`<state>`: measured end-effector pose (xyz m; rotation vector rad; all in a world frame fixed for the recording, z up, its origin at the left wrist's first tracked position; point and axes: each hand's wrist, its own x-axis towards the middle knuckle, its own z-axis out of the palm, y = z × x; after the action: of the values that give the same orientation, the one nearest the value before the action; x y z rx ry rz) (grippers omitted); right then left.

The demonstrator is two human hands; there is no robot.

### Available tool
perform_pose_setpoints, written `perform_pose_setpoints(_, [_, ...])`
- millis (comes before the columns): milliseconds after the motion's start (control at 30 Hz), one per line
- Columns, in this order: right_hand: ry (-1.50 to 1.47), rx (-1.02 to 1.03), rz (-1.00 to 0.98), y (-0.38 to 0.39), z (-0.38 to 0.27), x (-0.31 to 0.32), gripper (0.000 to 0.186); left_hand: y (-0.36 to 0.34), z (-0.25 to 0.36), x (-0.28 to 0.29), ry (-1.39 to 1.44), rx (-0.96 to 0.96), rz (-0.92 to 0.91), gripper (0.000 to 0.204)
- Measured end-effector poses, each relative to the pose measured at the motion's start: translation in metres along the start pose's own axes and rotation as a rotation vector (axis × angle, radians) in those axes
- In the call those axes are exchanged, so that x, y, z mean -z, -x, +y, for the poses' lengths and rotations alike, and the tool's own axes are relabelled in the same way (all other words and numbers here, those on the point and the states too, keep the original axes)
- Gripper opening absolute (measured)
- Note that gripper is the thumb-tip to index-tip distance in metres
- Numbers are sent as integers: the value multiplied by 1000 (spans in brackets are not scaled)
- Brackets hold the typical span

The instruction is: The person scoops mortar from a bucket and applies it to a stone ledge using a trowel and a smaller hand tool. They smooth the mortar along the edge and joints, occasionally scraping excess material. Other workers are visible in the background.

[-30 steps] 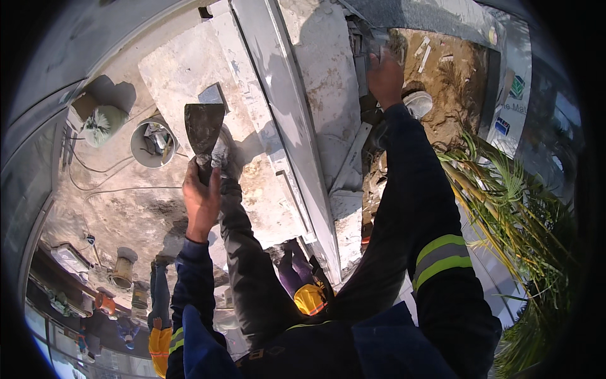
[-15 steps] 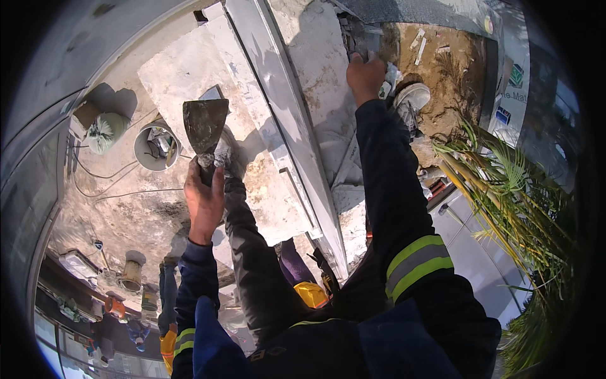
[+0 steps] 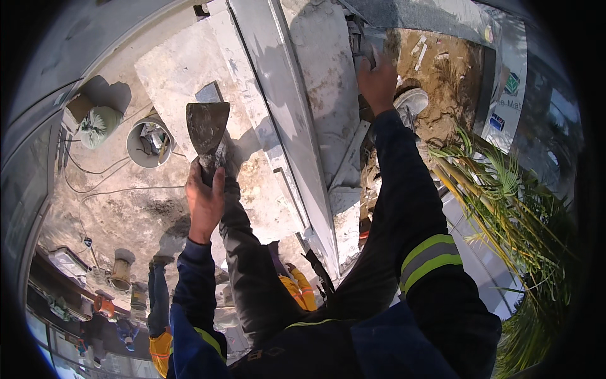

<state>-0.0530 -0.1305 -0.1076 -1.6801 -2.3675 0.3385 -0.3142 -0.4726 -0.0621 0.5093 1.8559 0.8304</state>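
Note:
My left hand (image 3: pixel 205 202) is closed around the handle of a wide scraper (image 3: pixel 208 126), its flat, dirt-coated blade pointing away from me. The blade is above the pale slab and close to my shoe, and a small grey-blue tile piece (image 3: pixel 209 92) shows just beyond its tip. My right hand (image 3: pixel 377 87) is stretched far forward at the edge of the dug-out strip, by some grey broken pieces (image 3: pixel 355 31). Its thumb and forefinger show in part; the fingertips fall in shadow, and whether they grip a piece is unclear.
A long grey metal channel (image 3: pixel 287 126) runs between my hands. At left stand a white bucket (image 3: pixel 150 144) with tools and a pale sack (image 3: pixel 101 126); a cable (image 3: pixel 126 189) crosses the floor. Palm fronds (image 3: pixel 499 189) lean in at right beside bare soil (image 3: pixel 448 82). People in orange work behind.
My right hand has shifted slightly right, and its fingers look less tightly bunched. The left hand keeps the scraper almost where it was. The view has moved a little.

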Motion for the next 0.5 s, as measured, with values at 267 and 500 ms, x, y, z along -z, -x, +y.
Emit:
perform_pose_setpoints(267, [183, -98, -87, -10, 5, -16, 50, -9, 6, -13, -113, -68, 4, 40])
perform_pose_setpoints(500, [156, -257, 42, 11, -13, -21, 54, -12, 28, -21, -79, -46, -20, 35])
